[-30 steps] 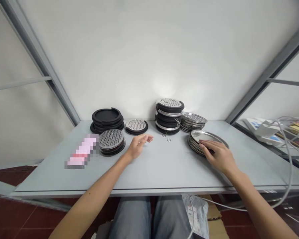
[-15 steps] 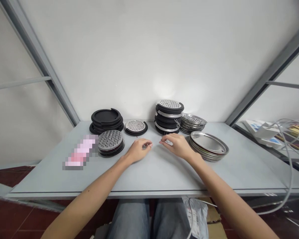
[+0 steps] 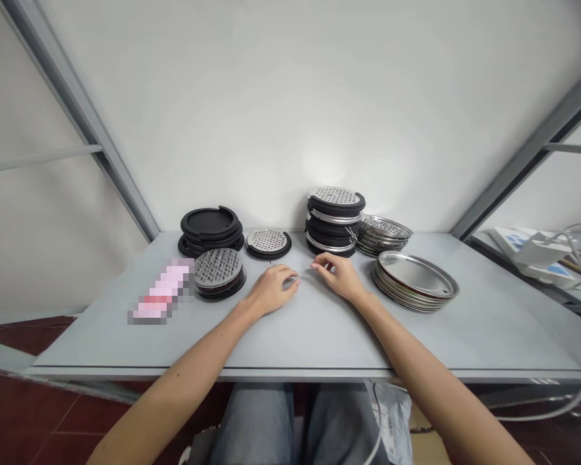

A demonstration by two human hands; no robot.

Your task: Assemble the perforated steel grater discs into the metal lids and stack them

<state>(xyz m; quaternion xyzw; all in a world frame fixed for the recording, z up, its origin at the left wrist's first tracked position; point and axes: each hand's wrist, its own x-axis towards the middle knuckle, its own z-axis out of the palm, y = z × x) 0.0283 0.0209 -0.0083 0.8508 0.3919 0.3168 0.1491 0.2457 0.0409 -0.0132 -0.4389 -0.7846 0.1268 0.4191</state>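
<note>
Low over the middle of the table [image 3: 310, 342], the left hand [image 3: 274, 289] and right hand [image 3: 337, 276] face each other, slightly apart. Each is half curled, thumb close to the fingers; whether anything small is pinched at the fingertips cannot be told. Just beyond them, on the far side, are a single pierced disc [image 3: 268, 239] set in a black rim, to the left, and a mixed stack [image 3: 334, 219] of black rims and silver bands, to the right, topped by another pierced disc, with thin wire at its right side.

Judging by how things lie, the pieces in the mixed stack and the single one are already combined, while other parts sit sorted and separate: black rims [image 3: 210, 226] far left, textured discs [image 3: 217, 268] nearer, steel trays [image 3: 419, 278] right, and patterned steel plates [image 3: 386, 228] farther back. How many are left cannot be counted.

Left of the textured discs lies a blurred pink item [image 3: 164, 290]; boxes [image 3: 527, 252] sit beyond the table's right edge.
</note>
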